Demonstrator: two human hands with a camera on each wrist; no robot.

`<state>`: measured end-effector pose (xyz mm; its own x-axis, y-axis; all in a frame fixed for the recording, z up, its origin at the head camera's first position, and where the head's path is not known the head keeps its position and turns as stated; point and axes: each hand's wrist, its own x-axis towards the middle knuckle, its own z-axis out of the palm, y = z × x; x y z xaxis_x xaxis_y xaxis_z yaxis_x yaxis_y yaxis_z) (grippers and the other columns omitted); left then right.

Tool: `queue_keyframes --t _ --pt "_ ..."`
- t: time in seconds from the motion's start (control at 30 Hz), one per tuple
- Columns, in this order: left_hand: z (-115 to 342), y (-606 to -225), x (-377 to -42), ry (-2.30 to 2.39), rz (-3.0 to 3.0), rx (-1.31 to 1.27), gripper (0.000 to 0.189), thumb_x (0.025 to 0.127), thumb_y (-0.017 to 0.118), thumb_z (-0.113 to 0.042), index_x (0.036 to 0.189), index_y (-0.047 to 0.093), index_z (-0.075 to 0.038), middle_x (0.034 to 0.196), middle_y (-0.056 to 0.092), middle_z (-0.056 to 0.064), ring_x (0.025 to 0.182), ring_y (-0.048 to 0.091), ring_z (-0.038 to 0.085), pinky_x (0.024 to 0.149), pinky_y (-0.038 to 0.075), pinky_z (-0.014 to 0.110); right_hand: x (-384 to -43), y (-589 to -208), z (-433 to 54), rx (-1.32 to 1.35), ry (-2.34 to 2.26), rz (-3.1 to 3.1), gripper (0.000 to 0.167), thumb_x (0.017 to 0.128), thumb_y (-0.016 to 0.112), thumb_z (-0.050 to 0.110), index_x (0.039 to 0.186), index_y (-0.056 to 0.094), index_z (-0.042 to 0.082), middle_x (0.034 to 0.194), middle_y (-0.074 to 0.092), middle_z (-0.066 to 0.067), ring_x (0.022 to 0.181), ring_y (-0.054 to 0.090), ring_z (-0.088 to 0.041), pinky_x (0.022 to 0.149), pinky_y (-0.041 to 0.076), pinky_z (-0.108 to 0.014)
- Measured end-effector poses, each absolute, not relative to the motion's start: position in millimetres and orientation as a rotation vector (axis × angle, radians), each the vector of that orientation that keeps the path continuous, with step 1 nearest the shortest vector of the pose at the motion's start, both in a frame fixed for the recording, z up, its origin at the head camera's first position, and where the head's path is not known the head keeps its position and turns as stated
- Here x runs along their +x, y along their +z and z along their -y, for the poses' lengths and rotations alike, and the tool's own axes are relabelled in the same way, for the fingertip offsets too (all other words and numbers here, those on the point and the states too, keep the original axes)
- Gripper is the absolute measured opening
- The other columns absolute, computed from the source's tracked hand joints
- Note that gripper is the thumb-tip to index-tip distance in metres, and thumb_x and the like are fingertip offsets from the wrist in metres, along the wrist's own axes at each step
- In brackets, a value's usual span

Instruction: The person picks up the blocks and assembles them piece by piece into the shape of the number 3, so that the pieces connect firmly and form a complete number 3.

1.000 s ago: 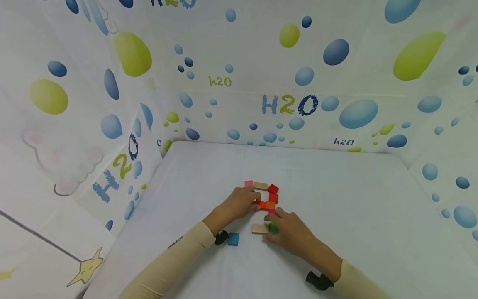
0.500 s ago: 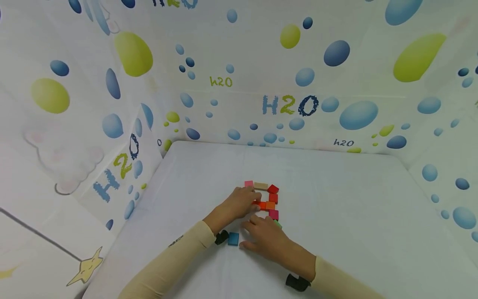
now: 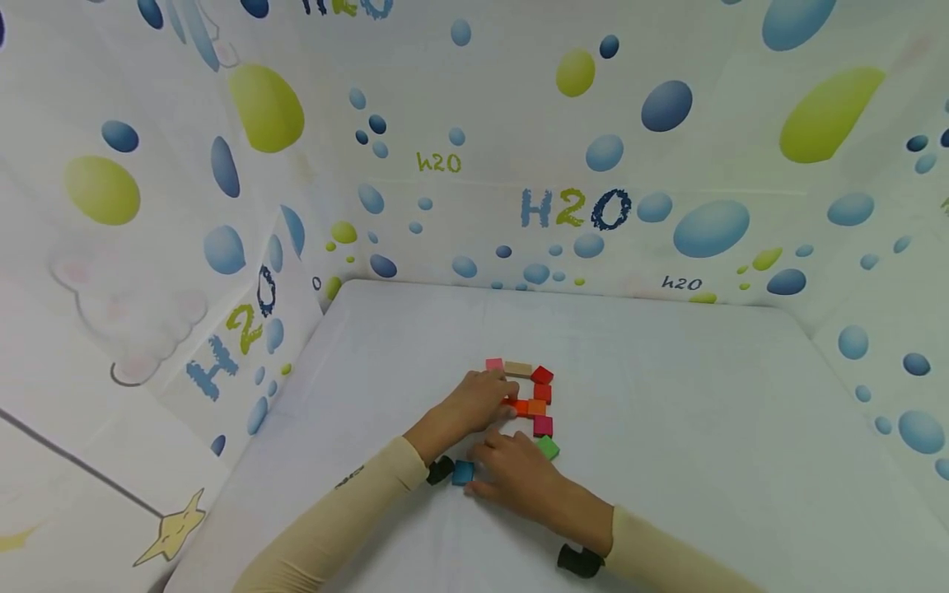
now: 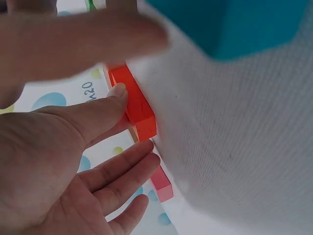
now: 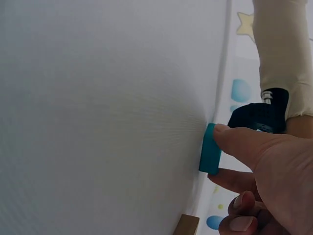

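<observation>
In the head view my left hand rests at the left of a small block outline, thumb and fingers around an orange-red block. The left wrist view shows the thumb pressed on that block. My right hand is nearer the front, its thumb and index fingertip at opposite ends of a blue block, pinching it. That blue block lies flat on the cloth. A green block shows just beyond the right hand. A wooden block is mostly hidden beneath the right hand.
Along the outline lie a pink block, a wooden block, a red five-sided block, a red block, an orange block and a crimson block. White cloth covers the table; patterned sheets surround it.
My right hand has moved left from the green and wooden blocks to the blue block, uncovering the crimson and green blocks. The left hand stays in place.
</observation>
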<state>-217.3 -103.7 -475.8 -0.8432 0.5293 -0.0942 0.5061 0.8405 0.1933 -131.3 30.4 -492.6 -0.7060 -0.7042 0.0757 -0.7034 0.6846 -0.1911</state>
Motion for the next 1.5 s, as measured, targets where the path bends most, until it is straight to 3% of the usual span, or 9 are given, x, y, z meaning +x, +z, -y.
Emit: queue_keyframes --t 0.63,1.3,1.5 --pt "106 -475 -218 0.254 -2.869 0.817 0.026 0.102 0.072 -0.035 0.123 0.070 -0.021 0.121 0.067 0.002 0.118 0.058 0.018 0.108 0.049 0.048 -133 -490 -33 -1.228 -0.159 -3.025 0.046 0.089 0.084 0.049 0.122 0.077 0.017 0.105 0.068 0.002 0.094 0.061 -0.011 0.074 0.051 -0.027" --pt "105 -475 -218 0.238 -2.874 0.832 0.019 0.104 0.070 -0.033 0.118 0.072 -0.021 0.120 0.068 0.002 0.117 0.058 0.019 0.107 0.050 0.049 -139 -494 -40 -1.092 -0.281 -3.039 0.048 0.089 0.085 0.047 0.124 0.076 0.016 0.118 0.071 -0.001 0.107 0.067 -0.017 0.090 0.059 -0.040" --pt "105 -478 -220 0.234 -2.876 0.833 0.017 0.104 0.070 -0.029 0.119 0.072 -0.021 0.122 0.068 0.002 0.119 0.058 0.019 0.107 0.049 0.049 -140 -493 -42 -1.081 -0.331 -3.036 0.046 0.088 0.085 0.046 0.122 0.077 0.016 0.112 0.068 -0.001 0.096 0.064 -0.013 0.078 0.055 -0.030"
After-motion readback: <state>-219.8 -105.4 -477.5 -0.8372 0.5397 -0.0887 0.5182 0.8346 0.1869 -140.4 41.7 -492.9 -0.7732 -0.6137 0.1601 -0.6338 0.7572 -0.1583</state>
